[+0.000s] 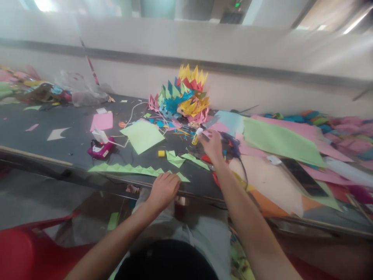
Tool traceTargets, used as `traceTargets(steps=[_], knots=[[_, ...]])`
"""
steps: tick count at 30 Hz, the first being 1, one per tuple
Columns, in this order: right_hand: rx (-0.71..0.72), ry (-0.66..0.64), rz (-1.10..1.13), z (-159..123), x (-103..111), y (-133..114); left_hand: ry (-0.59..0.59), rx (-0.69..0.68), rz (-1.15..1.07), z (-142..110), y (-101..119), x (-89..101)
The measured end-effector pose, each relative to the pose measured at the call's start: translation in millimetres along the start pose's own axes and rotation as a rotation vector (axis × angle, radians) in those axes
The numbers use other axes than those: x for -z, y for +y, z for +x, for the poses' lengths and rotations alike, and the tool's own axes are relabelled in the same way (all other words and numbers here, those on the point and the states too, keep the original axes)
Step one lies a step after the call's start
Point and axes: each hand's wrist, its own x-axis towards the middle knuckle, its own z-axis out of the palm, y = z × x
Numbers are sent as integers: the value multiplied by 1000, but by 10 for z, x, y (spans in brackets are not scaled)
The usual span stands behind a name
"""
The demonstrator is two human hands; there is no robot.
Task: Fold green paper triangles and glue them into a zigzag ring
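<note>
A long strip of folded green paper (125, 169) with zigzag points lies along the table's front edge. My left hand (165, 189) is closed at its right end, fingers curled over the paper and the edge; the fingertips are hidden. Farther forward, my right hand (213, 147) has its fingertips at a tilted white and yellow glue stick (196, 137), apparently pinching it. A yellow cap (161, 153) sits apart on the table. Beside it are a folded green paper piece (175, 158) and another narrow green piece (195, 160). Red-handled scissors (207, 159) lie partly behind my right wrist.
A stack of colourful pointed paper pieces (183, 97) stands near the wall. Square green sheets (142, 136) lie in front of it. A magenta device (101, 148) with a cable is on the left. Large coloured sheets (279, 140) and a phone (303, 177) cover the right.
</note>
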Motion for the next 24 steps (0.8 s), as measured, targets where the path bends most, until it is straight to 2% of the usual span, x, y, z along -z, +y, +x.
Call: traceTargets(steps=[1, 2, 5, 6, 8, 11, 15, 18, 22, 24], knots=[[92, 17, -1, -84, 29, -71, 18, -4, -7, -4, -6, -12], [174, -50, -5, -169, 46, -146, 38, -8, -14, -8, -12, -24], [376, -591, -96, -374, 13, -337, 80, -7, -34, -16, -23, -40], [429, -712, -151, -412, -21, -377, 85, -3, -38, -17, -23, -40], [489, -827, -256, -443, -95, -421, 90, 11, -43, -16, -21, -34], [469, -835, -300, -428, -141, -438, 95, 22, -53, -14, -18, -27], [319, -707, -84, -439, 4, -453, 85, 12, -63, -17, -20, -35], [89, -596, 123, -539, 201, -432, 77, 14, -83, -24, -22, -36], [-283, -510, 420, -809, 468, -349, 59, 35, -100, -26, -18, -22], [-401, -475, 499, -965, 588, -312, 53, 42, -96, -24, -14, -15]])
